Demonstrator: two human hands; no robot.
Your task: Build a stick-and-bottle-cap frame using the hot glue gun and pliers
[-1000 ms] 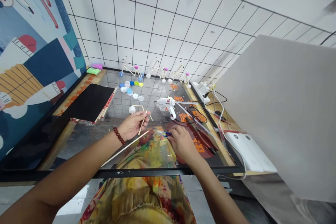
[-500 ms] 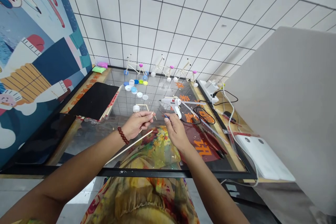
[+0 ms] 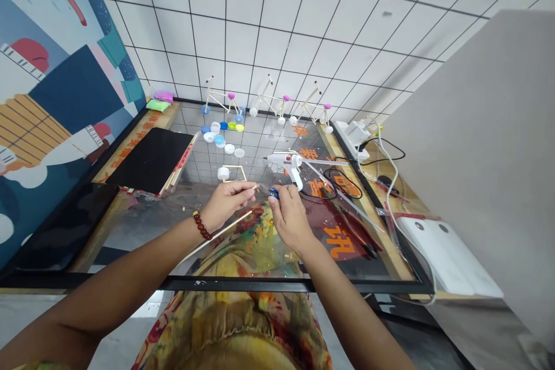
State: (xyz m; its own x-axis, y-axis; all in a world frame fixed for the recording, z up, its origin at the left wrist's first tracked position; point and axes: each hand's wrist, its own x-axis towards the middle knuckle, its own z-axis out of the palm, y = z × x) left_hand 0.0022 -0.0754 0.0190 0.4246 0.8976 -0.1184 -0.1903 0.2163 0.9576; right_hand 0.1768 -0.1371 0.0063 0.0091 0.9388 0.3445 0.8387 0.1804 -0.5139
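Observation:
My left hand [image 3: 228,203] is closed, pinching the end of a short piece of thin wooden stick [image 3: 256,187] between thumb and fingertips. Wrapped in my right hand [image 3: 289,215] is a small blue-handled knife [image 3: 274,192]; its thin blade points left, close to the stick piece. Whether blade and wood touch is too small to tell. Just beyond my left hand stands a white bottle cap [image 3: 223,173] with a bent frame of sticks [image 3: 238,167] beside it. A longer wooden stick [image 3: 229,228] lies under my left wrist.
A white glue gun [image 3: 284,163] lies beyond my right hand, its black cable [image 3: 342,182] to the right. Several bottle caps [image 3: 229,149] and stick figures with pink tops [image 3: 286,98] stand farther back. A black board [image 3: 151,159] is at left, a power strip [image 3: 353,136] at right.
The knife has turned in my right hand, so more of its blue handle and blade shows beside the stick piece. The whole view has shifted slightly.

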